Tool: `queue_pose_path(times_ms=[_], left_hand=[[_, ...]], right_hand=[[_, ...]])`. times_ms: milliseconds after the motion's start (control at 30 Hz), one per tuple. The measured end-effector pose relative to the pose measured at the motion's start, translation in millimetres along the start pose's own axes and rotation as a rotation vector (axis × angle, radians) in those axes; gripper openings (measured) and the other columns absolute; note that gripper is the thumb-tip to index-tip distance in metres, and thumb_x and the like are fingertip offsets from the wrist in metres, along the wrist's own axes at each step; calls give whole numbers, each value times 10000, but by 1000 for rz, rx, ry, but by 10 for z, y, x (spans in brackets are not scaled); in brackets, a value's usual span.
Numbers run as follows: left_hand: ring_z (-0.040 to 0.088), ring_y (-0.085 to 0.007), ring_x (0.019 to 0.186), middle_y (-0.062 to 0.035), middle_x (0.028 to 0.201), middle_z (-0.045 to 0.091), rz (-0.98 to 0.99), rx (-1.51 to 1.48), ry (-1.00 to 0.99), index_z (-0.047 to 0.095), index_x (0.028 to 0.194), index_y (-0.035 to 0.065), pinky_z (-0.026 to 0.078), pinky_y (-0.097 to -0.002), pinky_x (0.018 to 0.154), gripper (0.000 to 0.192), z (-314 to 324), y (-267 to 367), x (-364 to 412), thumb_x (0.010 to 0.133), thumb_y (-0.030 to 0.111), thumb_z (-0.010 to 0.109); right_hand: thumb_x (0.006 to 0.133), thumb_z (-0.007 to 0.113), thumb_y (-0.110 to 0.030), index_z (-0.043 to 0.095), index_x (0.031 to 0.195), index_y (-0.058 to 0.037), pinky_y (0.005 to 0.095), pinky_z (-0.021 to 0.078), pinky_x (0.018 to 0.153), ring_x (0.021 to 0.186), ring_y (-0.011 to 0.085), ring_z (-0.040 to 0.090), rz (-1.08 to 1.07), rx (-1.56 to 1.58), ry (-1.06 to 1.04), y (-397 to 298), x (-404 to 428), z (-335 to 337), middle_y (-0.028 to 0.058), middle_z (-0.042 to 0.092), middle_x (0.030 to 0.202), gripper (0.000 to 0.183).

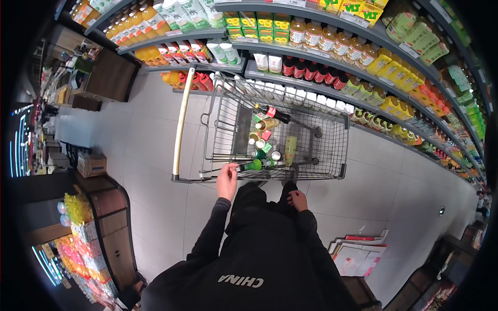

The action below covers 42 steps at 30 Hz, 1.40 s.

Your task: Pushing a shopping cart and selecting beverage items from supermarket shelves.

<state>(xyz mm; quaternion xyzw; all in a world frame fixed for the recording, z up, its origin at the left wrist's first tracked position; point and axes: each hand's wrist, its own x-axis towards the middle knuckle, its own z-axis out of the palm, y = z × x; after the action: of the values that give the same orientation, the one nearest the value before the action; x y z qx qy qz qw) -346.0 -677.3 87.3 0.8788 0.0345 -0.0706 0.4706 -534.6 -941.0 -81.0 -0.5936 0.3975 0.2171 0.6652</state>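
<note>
A wire shopping cart (327, 147) stands side-on before me, its pale handle bar (183, 124) to the left. My left hand (227, 180) is at the cart's near rim, beside the neck of a green glass bottle (253, 165); whether it touches the rim or bottle I cannot tell. My right hand (298, 200) hangs by my dark trousers, its fingers partly curled and nothing seen in them. Inside the cart lie a cola bottle (277, 115), a bottle of amber drink (267, 124), a can (276, 156), a pale green bottle (290, 151) and several small cartons.
Shelves of bottled and boxed drinks (311, 52) curve along the cart's far side. A wooden display counter (113, 229) and a cardboard box (92, 164) are at the left. Flattened cartons (357, 258) lie at lower right, and a wooden counter (111, 76) stands at upper left.
</note>
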Motion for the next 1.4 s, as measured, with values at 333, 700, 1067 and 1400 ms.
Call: queue_pose_path(times_ms=[333, 700, 1067, 1400], left_hand=[[669, -235, 650, -36, 672, 664, -121, 228, -478, 666, 1163, 194, 513, -378, 630, 191, 1080, 408, -858, 1006, 276, 594], [685, -299, 796, -80, 795, 686, -166, 51, -432, 654, 1137, 156, 532, -414, 723, 177, 1238, 18, -689, 1003, 198, 547], [730, -221, 847, -96, 889, 746, -126, -21, -463, 673, 1151, 83, 552, -335, 763, 216, 1010, -537, 619, 969, 80, 558], [660, -384, 1004, -162, 1098, 685, -154, 192, -278, 634, 1146, 126, 520, -486, 860, 220, 1171, -618, 1402, 937, 169, 578]], right_hand=[[1019, 499, -204, 640, 1069, -23, 292, 508, 565, 601, 157, 633, -203, -113, 71, -693, 491, -653, 88, 684, 779, 235], [1017, 510, -185, 637, 1075, -21, 311, 534, 626, 627, 161, 635, -115, -227, 0, -994, 658, -605, 81, 675, 801, 215], [1001, 517, -137, 638, 1101, -1, 292, 519, 545, 574, 158, 624, -74, -90, 82, -1044, 885, 236, 95, 685, 768, 207], [950, 582, -167, 667, 1100, -96, 420, 529, 801, 903, 314, 692, -357, -554, 143, -1714, 1800, 766, 131, 705, 916, 187]])
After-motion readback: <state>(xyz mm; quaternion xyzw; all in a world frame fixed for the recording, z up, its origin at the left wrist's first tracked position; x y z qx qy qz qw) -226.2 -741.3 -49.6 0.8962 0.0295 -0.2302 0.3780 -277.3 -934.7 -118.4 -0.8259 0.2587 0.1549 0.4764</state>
